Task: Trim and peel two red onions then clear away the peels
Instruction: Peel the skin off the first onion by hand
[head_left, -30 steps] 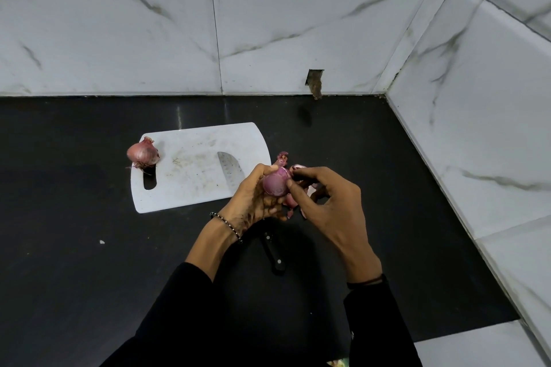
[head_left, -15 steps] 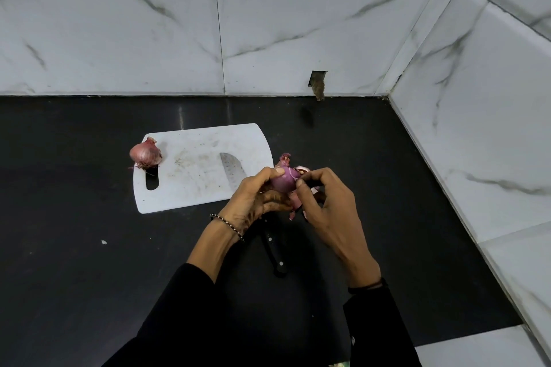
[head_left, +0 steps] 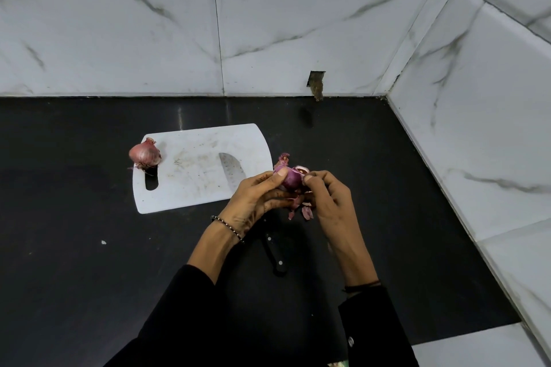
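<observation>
**First onion**: held in the air over the desk, just off the right edge of the cutting board. It is partly stripped. Smooth purple flesh shows on the near face, with ragged skin at the top and underneath.

**Left hand**: curled round the onion from the left, thumb across its top, fingers cupped beneath.

**Right hand**: fingers bent, thumb and fingertips pinching the onion's right side where the skin lifts.

**Peels**: pink scraps show just below the two hands. It is unclear whether they hang from the onion or lie on the desk.

**Second onion**: unpeeled, with root and tip on. It sits at the board's far left corner, beside the handle slot.

**Knife**: the blade rests on the board and the black handle lies on the desk beneath the wrists. No hand touches it.

**Step in hand:** peeling the first of two onions, judged roughly a third of the way through the task.

**Next move:** calls for the right hand to draw the pinched skin down and away while the left turns the onion to bring up the unpeeled side. The loose skin is thin and likely to tear, so several short pulls seem likelier than one. After that come the knife and the second onion, and lastly the scraps must be gathered.
</observation>
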